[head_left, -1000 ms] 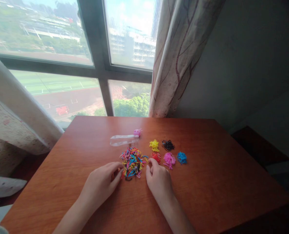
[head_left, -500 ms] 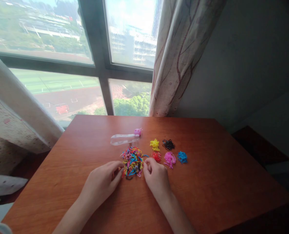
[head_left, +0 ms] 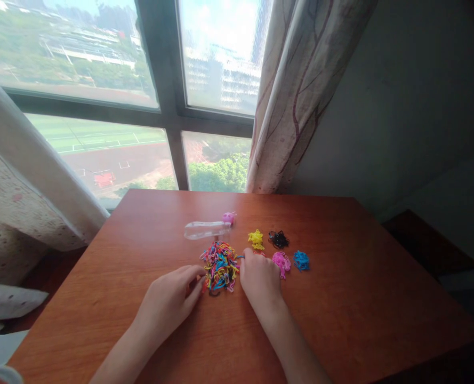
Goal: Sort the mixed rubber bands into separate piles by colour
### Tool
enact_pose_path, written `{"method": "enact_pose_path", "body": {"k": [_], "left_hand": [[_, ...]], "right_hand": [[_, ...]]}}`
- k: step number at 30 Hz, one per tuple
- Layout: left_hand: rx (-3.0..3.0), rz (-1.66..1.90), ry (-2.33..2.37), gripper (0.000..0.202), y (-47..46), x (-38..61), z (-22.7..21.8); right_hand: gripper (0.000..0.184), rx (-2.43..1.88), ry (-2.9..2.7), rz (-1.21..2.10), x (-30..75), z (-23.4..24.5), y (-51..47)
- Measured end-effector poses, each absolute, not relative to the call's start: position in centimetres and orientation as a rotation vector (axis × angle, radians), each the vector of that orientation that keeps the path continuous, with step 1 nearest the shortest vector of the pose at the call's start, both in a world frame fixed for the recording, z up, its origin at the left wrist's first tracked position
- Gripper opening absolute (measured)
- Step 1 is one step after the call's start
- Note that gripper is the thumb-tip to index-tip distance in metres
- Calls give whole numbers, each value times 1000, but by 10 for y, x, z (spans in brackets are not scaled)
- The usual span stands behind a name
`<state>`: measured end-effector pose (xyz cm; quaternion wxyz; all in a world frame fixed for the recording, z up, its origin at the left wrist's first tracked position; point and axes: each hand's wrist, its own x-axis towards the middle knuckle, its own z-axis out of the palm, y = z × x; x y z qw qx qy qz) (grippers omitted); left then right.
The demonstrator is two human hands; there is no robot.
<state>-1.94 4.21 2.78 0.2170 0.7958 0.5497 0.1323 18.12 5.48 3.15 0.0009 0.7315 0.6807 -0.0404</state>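
Note:
A mixed heap of small coloured rubber bands (head_left: 222, 266) lies on the brown table between my hands. At its left edge is my left hand (head_left: 175, 293), thumb and fingertips drawn together against the bands; what they pinch is hidden. My right hand (head_left: 260, 280) is on the heap's right side, back upward and fingers curled, partly covering the red bands (head_left: 260, 253). A blue band (head_left: 240, 257) sticks out of the heap by its fingertips. Any band in its grip cannot be made out. Pink bands (head_left: 281, 264) lie just right of this hand.
Yellow bands (head_left: 256, 239), black bands (head_left: 279, 239) and blue bands (head_left: 301, 260) form separate piles on the table (head_left: 352, 298). Behind the heap lies a clear plastic bottle (head_left: 207, 230) beside a pink cap (head_left: 229, 217). A window (head_left: 216, 160) and curtains (head_left: 296, 96) stand beyond.
My right hand has shifted slightly away and rightward, now covering much of the red pile. My left hand keeps its place at the heap. The whole view has shifted slightly.

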Motion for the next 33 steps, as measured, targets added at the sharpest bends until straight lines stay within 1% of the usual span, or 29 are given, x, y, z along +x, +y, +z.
{"method": "enact_pose_path", "body": {"k": [7,11,17,21,26,33], "left_hand": [[2209,357,1514,23,42,-19,26],[2214,345,1507,23,42,-20,27],[2233,337,1502,24,42,-21,22],[2228,334,1509,24,43,-23,19],[2230,310,1501,25,44,-22,21],[2245,295,1496,24,45,-21,18]], "right_hand": [[15,2314,2128,-108,178,32,58],[14,2480,2158,-91,194,35,53],[15,2861,2011,-46,280,32,40],[19,2932,1959,-5,340,24,32],[25,3035,1906,-218,372,6,29],[26,3053,1900,-410,371,-16,32]]}}
